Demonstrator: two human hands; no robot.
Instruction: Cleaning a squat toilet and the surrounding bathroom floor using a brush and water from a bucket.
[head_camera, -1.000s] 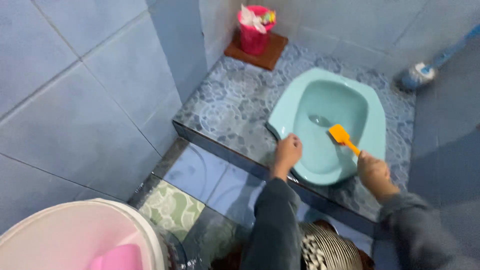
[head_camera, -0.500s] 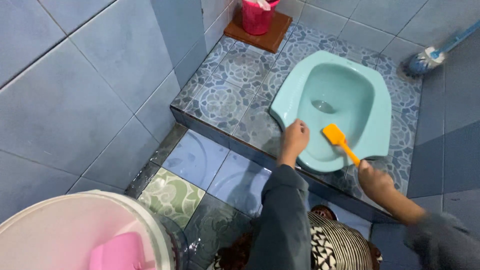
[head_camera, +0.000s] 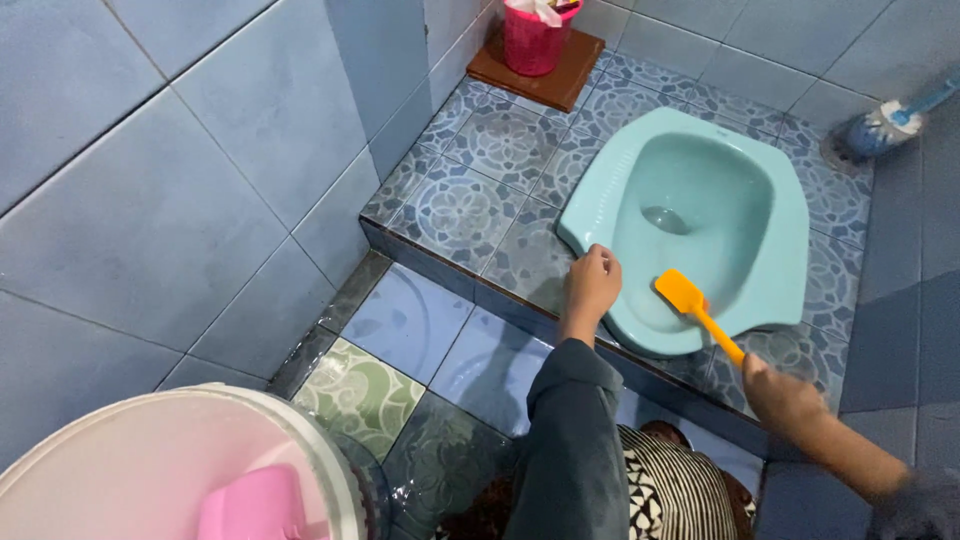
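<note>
While the right hand (head_camera: 785, 398) grips the thin handle of the orange plastic scrubbing brush (head_camera: 697, 312) in a closed fist, the brush head now lies lower on the near inner wall of the pale turquoise ceramic squat toilet pan (head_camera: 700, 215), closer to the near rim than it was 1 second ago, when it sat nearer the middle of the bowl beside the drain hole. That shift suggests the scrubbing stroke is being drawn back toward the person, so the near slope of the bowl looks to be the part now under work. The left hand (head_camera: 592, 285) has stayed put, its fingers curled in a loose fist and pressed on the near-left rim of the pan, apparently as a brace; it holds nothing. The brush head sits just to the right of that left hand and up and to the left of the right hand, with the handle running diagonally between them. On the far side, a pink plastic bucket (head_camera: 533, 35) stands on a brown square tile in the corner, and a blue-handled toilet brush (head_camera: 885, 125) lies at far right on the patterned blue floor tiles (head_camera: 470, 205). At near left sits a white plastic tub (head_camera: 200, 470) holding a pink scoop (head_camera: 250, 505).
</note>
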